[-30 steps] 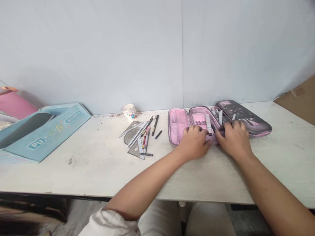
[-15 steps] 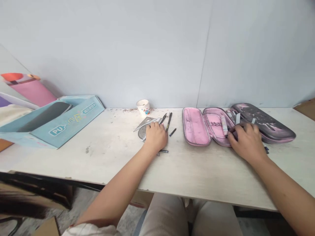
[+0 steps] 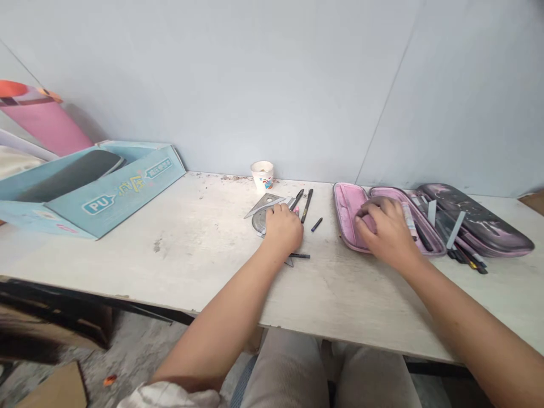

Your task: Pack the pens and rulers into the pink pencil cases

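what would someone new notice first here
The open pink-lined pencil case on the right of the table stands out first, with the right hand over its pink lining. At the far left sits a large pale blue box printed with "PU". In the middle, the left hand rests over a grey set square and other drawing tools, with a paper cup behind them by the wall.
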The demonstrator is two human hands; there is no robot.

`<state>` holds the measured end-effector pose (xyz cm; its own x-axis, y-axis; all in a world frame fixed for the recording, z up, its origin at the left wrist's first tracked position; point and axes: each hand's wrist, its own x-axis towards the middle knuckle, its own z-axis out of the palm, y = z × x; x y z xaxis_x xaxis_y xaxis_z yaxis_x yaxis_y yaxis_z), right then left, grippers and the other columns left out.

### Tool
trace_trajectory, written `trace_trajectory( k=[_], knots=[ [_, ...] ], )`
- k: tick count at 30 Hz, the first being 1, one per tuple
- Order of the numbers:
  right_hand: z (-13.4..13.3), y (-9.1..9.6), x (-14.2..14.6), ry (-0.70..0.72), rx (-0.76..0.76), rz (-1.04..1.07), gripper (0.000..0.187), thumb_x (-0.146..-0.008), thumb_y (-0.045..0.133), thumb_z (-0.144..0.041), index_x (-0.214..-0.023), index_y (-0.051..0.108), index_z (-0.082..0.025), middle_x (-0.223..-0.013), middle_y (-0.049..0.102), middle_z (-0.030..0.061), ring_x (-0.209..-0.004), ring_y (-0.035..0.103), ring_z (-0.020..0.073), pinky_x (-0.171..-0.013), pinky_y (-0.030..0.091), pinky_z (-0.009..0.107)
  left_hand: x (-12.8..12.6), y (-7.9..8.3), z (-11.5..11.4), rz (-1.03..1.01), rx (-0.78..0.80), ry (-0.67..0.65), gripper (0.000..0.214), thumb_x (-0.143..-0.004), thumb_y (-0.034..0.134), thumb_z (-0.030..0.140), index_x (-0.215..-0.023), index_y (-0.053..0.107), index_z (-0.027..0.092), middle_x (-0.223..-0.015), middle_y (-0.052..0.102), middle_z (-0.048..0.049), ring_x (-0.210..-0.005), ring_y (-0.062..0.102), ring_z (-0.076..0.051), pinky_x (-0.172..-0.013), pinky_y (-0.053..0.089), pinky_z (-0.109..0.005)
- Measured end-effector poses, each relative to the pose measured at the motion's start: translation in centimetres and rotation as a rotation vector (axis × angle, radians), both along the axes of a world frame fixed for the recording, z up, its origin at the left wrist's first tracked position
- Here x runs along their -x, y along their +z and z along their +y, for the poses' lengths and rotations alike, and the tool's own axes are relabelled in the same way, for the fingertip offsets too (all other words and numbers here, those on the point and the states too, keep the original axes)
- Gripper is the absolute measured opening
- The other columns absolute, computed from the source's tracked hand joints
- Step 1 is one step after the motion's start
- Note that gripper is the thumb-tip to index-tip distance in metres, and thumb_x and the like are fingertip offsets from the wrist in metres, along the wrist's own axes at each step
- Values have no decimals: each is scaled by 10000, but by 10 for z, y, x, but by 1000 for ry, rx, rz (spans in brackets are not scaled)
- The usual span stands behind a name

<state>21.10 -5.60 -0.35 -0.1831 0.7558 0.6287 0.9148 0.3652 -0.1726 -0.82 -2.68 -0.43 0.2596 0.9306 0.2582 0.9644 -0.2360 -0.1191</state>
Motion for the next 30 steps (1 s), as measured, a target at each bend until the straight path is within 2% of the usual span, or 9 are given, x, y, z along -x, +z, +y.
trace_trajectory(
  k=[3, 5, 8, 11, 15, 22, 25, 27, 30],
  knots=[
    [6, 9, 27, 88, 8, 120, 137, -810, 460, -274, -812, 570, -193, -953, 562, 98, -991, 460, 247, -887, 358, 402, 4, 7, 1, -162, -70, 7, 374, -867, 342, 289, -916, 639, 67, -970, 566, -192, -980, 501, -300, -802, 373, -406],
    [9, 12, 36, 135, 63, 244, 138, -817, 468, -297, -794, 562, -198, -919, 582, 83, -961, 484, 235, -882, 367, 403, 4, 13, 1, -384, -40, -41, 347, -865, 358, 325, -854, 631, 112, -915, 575, -136, -921, 524, -250, -789, 393, -360],
    [11, 11, 41, 249, 238, 609, 198, -833, 478, -391, -882, 551, -214, -918, 599, 46, -899, 538, 194, -840, 418, 380, -3, 21, -6, -852, 258, -211, 360, -866, 360, 412, -766, 595, 157, -735, 571, -33, -737, 535, -162, -698, 415, -280],
    [9, 7, 43, 377, 436, 1023, 325, -828, 481, -481, -1054, 506, -249, -931, 607, 13, -814, 575, 142, -742, 478, 316, -18, 21, -18, -1266, 635, -350, 371, -844, 397, 468, -745, 574, 157, -660, 565, 3, -636, 511, -118, -625, 408, -241],
    [5, 6, 42, 492, 621, 1256, 363, -795, 535, -496, -1067, 518, -256, -858, 632, 2, -633, 574, 110, -560, 485, 258, -34, 13, -29, -1509, 898, -399, 326, -816, 477, 416, -684, 567, 132, -668, 576, -11, -637, 513, -101, -643, 398, -235],
    [16, 12, 22, 348, 303, 1597, 188, -769, 597, -385, -829, 544, -215, -752, 611, -9, -708, 602, 122, -650, 511, 283, -33, 13, -22, -1683, 984, -370, 324, -782, 546, 431, -661, 545, 131, -636, 535, 5, -541, 440, -60, -516, 331, -200],
    [17, 11, 18, 338, 308, 1654, 121, -731, 617, -285, -784, 546, -203, -723, 579, -19, -653, 570, 100, -567, 480, 238, -30, 17, -18, -1827, 911, -242, 287, -784, 556, 420, -750, 565, 135, -663, 536, 10, -481, 384, -33, -426, 259, -165],
    [15, 11, 21, 324, 343, 1612, 136, -678, 640, -218, -781, 556, -196, -711, 567, -27, -597, 524, 76, -462, 397, 183, -28, 17, -15, -1909, 827, -186, 234, -788, 571, 370, -862, 580, 148, -670, 528, 22, -449, 344, -20, -385, 203, -148],
    [8, 11, 28, 296, 510, 1419, 179, -694, 643, -296, -824, 570, -196, -740, 589, -19, -511, 441, 55, -374, 253, 170, -27, 15, -12, -2049, 711, -215, 205, -787, 586, 272, -952, 568, 152, -702, 537, 19, -458, 368, -16, -376, 223, -136]
  ],
)
